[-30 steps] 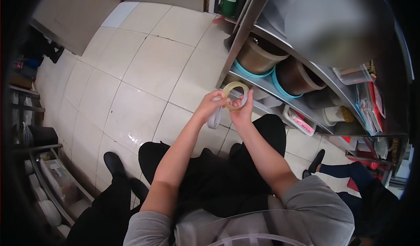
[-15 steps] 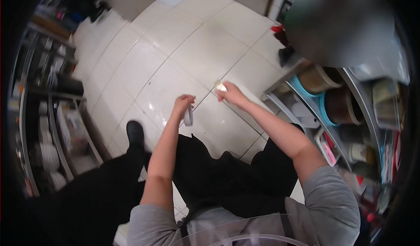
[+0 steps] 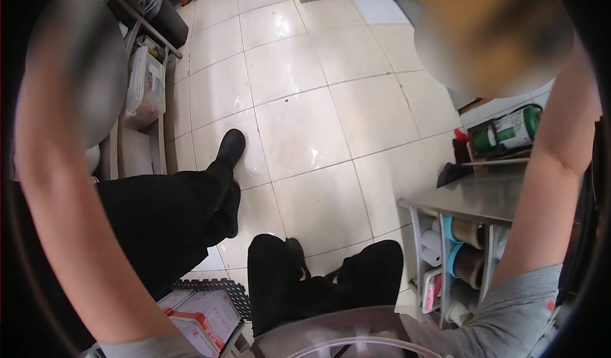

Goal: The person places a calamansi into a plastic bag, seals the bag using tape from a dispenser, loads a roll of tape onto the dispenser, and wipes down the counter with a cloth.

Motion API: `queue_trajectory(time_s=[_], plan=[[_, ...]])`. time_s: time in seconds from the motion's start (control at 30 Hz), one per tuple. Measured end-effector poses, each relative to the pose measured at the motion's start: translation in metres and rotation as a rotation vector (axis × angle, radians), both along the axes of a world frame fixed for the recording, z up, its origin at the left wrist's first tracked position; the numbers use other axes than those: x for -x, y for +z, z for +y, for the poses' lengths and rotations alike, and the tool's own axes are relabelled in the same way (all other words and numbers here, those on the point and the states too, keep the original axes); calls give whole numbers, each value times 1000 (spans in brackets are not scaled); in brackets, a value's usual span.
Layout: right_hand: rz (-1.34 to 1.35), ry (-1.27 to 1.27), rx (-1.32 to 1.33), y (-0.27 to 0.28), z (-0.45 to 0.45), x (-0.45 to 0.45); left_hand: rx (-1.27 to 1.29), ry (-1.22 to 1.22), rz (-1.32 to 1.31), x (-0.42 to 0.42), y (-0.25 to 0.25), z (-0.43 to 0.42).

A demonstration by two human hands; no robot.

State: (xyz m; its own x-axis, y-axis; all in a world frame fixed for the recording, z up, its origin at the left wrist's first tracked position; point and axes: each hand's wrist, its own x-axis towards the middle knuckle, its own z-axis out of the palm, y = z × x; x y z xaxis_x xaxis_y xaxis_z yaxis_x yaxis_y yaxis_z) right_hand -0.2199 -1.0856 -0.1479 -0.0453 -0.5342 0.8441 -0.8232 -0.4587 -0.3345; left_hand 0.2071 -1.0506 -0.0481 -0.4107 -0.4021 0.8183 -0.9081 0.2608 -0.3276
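Observation:
Both of my arms are raised along the sides of the head view. My left forearm (image 3: 54, 186) runs up the left edge, where a blurred patch covers its upper end. At the right edge, my right forearm (image 3: 560, 135) reaches up past another blurred patch. Neither hand shows, so whatever they hold or touch is hidden. Below are my knees in black trousers (image 3: 375, 266). Close on the left is another person's leg in black trousers (image 3: 153, 218) with a black boot (image 3: 232, 147).
At right stands a metal-topped shelf unit (image 3: 477, 192) with tubs (image 3: 470, 262) inside. Beyond it lies a green cylinder (image 3: 503, 132). Shelving with a clear plastic box (image 3: 146, 84) lines the left. A red-and-white carton (image 3: 213, 320) sits low left. Pale tiles (image 3: 318, 122) cover the floor.
My hands were low over the floor, the left with a pale strap-like loop, the right with a small pale-gold thing. Both arms have swung up and outward, out of sight; the view has turned.

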Motion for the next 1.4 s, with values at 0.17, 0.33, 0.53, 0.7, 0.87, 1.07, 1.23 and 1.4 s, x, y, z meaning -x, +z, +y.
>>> queue_trajectory(time_s=[0.17, 0.33, 0.53, 0.7, 0.87, 1.07, 1.23, 1.4], plan=[[-185, -84, 167, 70, 3, 45, -134, 97, -171, -42, 19, -75], [-767, -226, -101, -89, 8, 72, -1146, -149, 199, 168, -198, 10], [-888, -351, -922, -234, 133, 91, -730, -1026, 23, 286, -103, 73], [-386, -420, -923, -145, 87, 97, -464, -1496, -171, 315, 118, 21], [-244, 101, -755, 18, -54, -26, 696, -1743, -428, 385, 353, 140], [9, 484, -836, 128, -186, -171, 214, -1200, -663, 186, 370, -28], [40, 436, -1093, 104, -241, -141, 97, -968, -398, 139, 311, -162], [-107, 328, -1388, 46, -249, -67, -117, -1106, -97, 129, 252, -248]])
